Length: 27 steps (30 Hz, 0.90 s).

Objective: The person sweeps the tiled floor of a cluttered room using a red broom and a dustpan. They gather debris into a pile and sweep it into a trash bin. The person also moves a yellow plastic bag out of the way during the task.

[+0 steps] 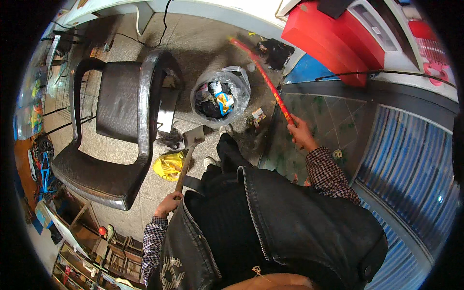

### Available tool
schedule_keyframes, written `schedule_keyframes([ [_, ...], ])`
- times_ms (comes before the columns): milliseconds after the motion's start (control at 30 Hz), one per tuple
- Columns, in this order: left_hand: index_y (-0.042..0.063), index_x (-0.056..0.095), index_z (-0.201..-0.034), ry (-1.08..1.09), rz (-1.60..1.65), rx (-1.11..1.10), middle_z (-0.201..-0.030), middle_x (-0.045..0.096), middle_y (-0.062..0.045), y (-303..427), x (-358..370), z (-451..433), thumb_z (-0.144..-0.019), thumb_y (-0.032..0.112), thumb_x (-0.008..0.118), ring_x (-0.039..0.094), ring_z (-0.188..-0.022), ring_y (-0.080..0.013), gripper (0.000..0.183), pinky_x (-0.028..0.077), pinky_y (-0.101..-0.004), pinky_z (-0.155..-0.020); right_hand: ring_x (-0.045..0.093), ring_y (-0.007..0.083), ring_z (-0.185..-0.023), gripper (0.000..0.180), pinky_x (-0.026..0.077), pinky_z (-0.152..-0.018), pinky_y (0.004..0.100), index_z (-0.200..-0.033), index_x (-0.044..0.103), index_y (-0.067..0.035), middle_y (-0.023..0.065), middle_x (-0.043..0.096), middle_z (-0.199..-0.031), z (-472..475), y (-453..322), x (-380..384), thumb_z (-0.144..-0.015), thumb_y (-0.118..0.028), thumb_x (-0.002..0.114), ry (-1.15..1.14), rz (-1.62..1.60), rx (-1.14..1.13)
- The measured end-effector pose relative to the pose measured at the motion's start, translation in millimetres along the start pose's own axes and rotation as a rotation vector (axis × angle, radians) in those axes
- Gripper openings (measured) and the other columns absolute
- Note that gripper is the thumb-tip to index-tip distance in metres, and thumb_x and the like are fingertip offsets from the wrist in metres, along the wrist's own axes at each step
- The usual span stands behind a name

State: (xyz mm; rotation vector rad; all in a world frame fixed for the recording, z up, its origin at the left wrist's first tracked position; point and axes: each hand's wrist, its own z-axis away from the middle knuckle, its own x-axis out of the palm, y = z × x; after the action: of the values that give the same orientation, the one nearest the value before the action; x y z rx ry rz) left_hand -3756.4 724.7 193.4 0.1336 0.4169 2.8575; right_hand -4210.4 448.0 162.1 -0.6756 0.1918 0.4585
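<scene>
My right hand (302, 133) grips a long red stick (269, 79) bearing yellow writing, which slants away over the floor; its far end is blurred. Low on the other side, my left hand (168, 203) is closed around the wooden handle (185, 168) of a small metal shovel (194, 137), whose blade is down by the floor. Beyond my shoes stands a clear plastic bag (241, 90), its mouth open, with wrappers and dark rubbish (212, 108) inside. A yellow plastic bag (168, 166) lies beside the shovel handle. Dark fluff (171, 140) lies near the blade.
A worn black armchair (119, 101) stands at the left. Ahead, a black crumpled heap (277, 54) lies near a red cabinet (333, 43). A torn wrapper (258, 115) is on the floor. Blue striped panels (409, 163) are at the right, wooden stools (123, 255) at lower left.
</scene>
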Motion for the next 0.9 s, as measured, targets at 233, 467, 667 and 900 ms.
schedule_keyframes([
  [233, 0.007, 0.058, -0.086, 0.019, -0.039, 0.049, -0.069, 0.053, 0.001, 36.6, 2.6, 20.4, -0.073, 0.014, 0.059, 0.048, -0.06, -0.0077, 0.014, 0.038, -0.022, -0.052, 0.043, 0.01, -0.044, 0.052, 0.038, -0.036, 0.0251, -0.126, 0.038, -0.007, 0.0012, 0.046, -0.062, -47.3, 6.8, 14.1, -0.077, -0.004, 0.053, 0.195, -0.086, 0.017],
  [467, 0.004, 0.06, -0.094, 0.05, 0.011, -0.006, -0.085, 0.06, -0.003, 65.1, 17.0, 27.3, -0.076, 0.018, 0.062, 0.052, -0.079, -0.0107, 0.024, 0.042, -0.0245, -0.071, 0.043, 0.0097, -0.041, 0.054, 0.035, -0.035, 0.0246, -0.126, 0.039, -0.007, 0.0012, 0.047, -0.061, -91.7, -6.9, 35.2, -0.075, -0.004, 0.055, 0.083, -0.26, -0.018],
  [667, 0.003, 0.06, -0.094, 0.044, 0.011, 0.053, -0.085, 0.058, -0.001, 67.3, 11.7, 31.6, -0.075, 0.018, 0.064, 0.05, -0.077, -0.0102, 0.025, 0.041, -0.0243, -0.07, 0.041, 0.0079, -0.04, 0.059, 0.034, -0.035, 0.0222, -0.131, 0.034, -0.01, -0.0007, 0.047, -0.06, -31.1, 18.6, 20.8, -0.078, -0.003, 0.056, 0.012, -0.211, -0.094],
  [900, 0.002, 0.059, -0.098, 0.053, -0.035, 0.019, -0.089, 0.059, -0.003, 71.1, 12.3, 34.5, -0.074, 0.016, 0.064, 0.052, -0.08, -0.0113, 0.028, 0.042, -0.0244, -0.074, 0.043, 0.0092, -0.041, 0.048, 0.038, -0.036, 0.0241, -0.123, 0.042, -0.005, -0.0004, 0.046, -0.06, -30.0, 5.4, 24.7, -0.077, -0.003, 0.055, 0.13, -0.335, -0.042],
])
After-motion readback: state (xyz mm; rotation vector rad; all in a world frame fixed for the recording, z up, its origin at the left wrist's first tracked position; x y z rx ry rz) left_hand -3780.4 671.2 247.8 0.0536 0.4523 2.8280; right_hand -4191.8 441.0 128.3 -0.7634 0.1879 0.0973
